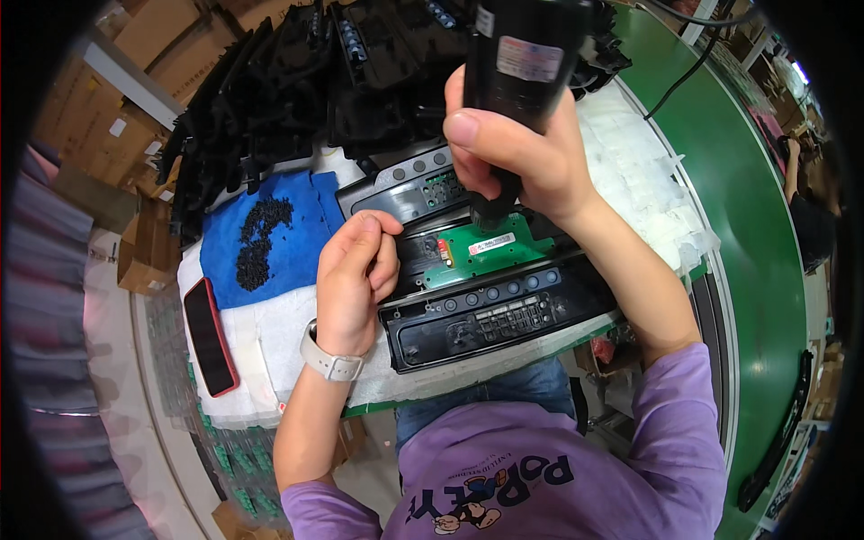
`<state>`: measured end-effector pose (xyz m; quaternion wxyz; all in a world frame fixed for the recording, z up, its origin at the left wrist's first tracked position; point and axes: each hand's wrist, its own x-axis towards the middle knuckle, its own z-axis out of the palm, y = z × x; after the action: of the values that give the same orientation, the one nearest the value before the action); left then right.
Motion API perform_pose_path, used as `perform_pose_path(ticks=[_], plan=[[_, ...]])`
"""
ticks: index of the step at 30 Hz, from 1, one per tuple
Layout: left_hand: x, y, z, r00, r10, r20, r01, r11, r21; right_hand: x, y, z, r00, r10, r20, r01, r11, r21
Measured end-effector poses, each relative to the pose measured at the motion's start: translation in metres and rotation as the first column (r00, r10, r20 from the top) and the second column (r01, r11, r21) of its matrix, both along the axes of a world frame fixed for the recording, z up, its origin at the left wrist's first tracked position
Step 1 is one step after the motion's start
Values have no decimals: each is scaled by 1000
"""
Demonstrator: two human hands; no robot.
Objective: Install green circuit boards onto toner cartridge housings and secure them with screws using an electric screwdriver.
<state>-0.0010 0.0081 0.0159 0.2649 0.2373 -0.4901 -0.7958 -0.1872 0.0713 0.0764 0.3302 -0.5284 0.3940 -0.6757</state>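
Observation:
My right hand (540, 162) is wrapped round an upright black electric screwdriver (520, 85). The tool's lower end meets the upper edge of a green circuit board (468, 263), hiding its tip. The board lies in a long black plastic housing (416, 255). By the housing's left end is my left hand (353, 270), fingers curled and thumb against the index finger; whatever they may pinch is too small to see. A black panel with round buttons (418, 337) lies nearest me, and a similar button panel (382, 196) lies beyond the housing.
Several small black screws (256, 238) are heaped on a blue cloth (310, 225) at the left. A red-edged phone (212, 337) lies nearer me. Black plastic housings (270, 99) are piled at the back. A green surface (765, 243) runs along the right.

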Motion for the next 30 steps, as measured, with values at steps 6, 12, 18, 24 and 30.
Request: perform_pose_path(ticks=[6, 12, 18, 24, 30], plan=[[-7, 1, -5, 999, 51, 8, -51, 999, 8, 8, 4, 0, 993, -50, -105, 46, 998, -47], [-3, 2, -6, 990, -28, 140, 46, 990, -130, 1, 20, 4, 1000, 26, 1, -26, 999, -35], [-4, 12, 2, 994, 15, 108, 23, 940, -341, -15, 31, 9, 889, 378, 256, -249, 871, -423], [-7, 20, 3, 995, -4, 100, 43, 919, -392, -1, 47, 18, 964, 128, 231, -53, 951, -306], [-7, 19, 4, 995, -3, 102, 45, 906, -420, 2, 46, 13, 958, 172, 230, -101, 952, -290]])
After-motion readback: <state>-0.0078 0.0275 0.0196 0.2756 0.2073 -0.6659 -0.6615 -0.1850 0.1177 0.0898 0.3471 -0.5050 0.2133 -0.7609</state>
